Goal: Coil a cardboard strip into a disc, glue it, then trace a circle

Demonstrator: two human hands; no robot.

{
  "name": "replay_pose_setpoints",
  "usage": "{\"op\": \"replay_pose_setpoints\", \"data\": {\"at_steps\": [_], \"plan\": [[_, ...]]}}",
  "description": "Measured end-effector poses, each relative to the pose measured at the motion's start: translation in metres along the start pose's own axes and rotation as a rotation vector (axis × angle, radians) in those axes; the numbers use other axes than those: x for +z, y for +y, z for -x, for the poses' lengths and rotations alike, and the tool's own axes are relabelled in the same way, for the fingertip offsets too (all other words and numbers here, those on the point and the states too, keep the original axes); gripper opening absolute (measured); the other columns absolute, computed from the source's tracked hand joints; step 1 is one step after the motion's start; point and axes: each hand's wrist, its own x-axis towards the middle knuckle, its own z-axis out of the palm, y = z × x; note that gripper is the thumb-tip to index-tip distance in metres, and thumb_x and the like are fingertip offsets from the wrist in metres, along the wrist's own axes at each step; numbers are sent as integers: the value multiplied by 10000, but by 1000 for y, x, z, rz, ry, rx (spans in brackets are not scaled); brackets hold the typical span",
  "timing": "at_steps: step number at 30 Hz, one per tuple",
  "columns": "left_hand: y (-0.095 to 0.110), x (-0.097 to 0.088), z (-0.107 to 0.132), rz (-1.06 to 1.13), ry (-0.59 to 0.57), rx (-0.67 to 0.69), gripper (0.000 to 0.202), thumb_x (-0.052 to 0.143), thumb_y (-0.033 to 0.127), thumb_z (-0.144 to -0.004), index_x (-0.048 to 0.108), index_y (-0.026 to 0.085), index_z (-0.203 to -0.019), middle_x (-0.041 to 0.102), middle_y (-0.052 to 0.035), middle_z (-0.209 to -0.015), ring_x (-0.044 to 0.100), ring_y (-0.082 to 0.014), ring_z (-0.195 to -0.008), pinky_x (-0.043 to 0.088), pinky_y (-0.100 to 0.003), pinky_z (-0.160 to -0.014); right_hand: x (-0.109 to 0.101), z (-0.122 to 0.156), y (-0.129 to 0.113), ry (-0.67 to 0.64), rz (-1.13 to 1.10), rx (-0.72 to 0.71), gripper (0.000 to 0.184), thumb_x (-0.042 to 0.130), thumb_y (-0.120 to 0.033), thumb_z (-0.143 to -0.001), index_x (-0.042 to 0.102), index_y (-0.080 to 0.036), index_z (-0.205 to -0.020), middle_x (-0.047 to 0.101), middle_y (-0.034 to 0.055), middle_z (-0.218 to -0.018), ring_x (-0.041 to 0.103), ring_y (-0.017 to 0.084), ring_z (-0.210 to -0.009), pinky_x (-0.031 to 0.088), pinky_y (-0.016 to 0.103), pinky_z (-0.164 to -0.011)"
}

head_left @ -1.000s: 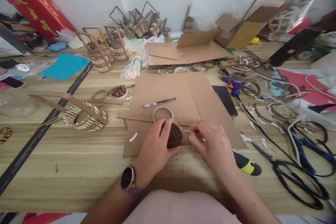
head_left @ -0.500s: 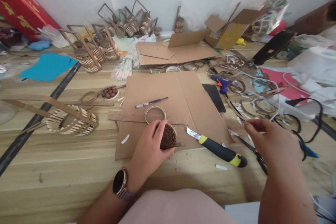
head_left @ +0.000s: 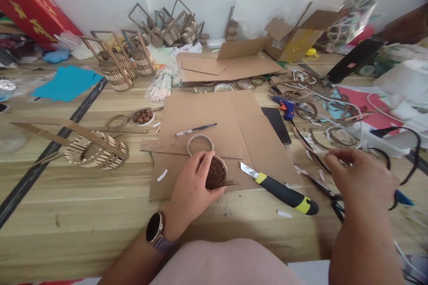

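My left hand is wrapped around a tight coil of brown corrugated cardboard strip, whose loose end points right. The coil rests at the front of a flat cardboard sheet. Just behind my fingers lies a pale ring, with a pen beyond it. My right hand hovers over the right side, fingertips pinched together; whatever may be between them is hidden. Scissors lie partly under that hand. Between my hands is a yellow-and-black utility knife, blade out.
A blue hot glue gun sits by a dark phone-like slab and tangled cardboard strips. On the left stand a small slatted basket and a dish of brown balls. More baskets and an open carton are farther back.
My right hand has shifted slightly right, its fingers still pinched. The left hand keeps hold of the coil. The whole view has drifted a little.
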Motion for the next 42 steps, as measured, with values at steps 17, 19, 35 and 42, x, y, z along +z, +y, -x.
{"op": "replay_pose_setpoints", "data": {"at_steps": [17, 19, 35, 42], "plan": [[4, -7, -2, 162, 7, -106, 714, 763, 202, -696, 410, 231, -1316, 552, -123, -1290, 562, -300, -1201, 487, -451, -998, -41, 47, -74, -268, -633, -507, 163, 631, -385, -824, 697, -247, -881, 724, 58, -824, 664, 219, -740, 478, 332, -660], [5, -8, -2, 185, 3, -121, 714, 757, 188, -688, 416, 240, -1313, 553, -115, -1290, 560, -296, -1203, 481, -455, -1001, -43, 63, -86, -415, -792, -735, 142, 651, -386, -852, 696, -259, -897, 725, 37, -837, 677, 201, -766, 509, 316, -675], [6, -10, -3, 326, -51, -73, 707, 771, 197, -704, 416, 238, -1315, 544, -97, -1295, 559, -260, -1190, 478, -405, -1010, -41, 89, -122, -278, -793, -1077, 154, 512, -151, -934, 615, -209, -836, 679, 14, -778, 600, 154, -712, 414, 325, -701], [5, -11, -3, 358, -67, -39, 659, 745, 174, -749, 409, 259, -1310, 531, -87, -1319, 542, -245, -1223, 460, -398, -1041, -38, 95, -126, -205, -764, -1069, 127, 532, -148, -926, 605, -211, -845, 665, 23, -783, 582, 166, -718, 418, 324, -698]]}}
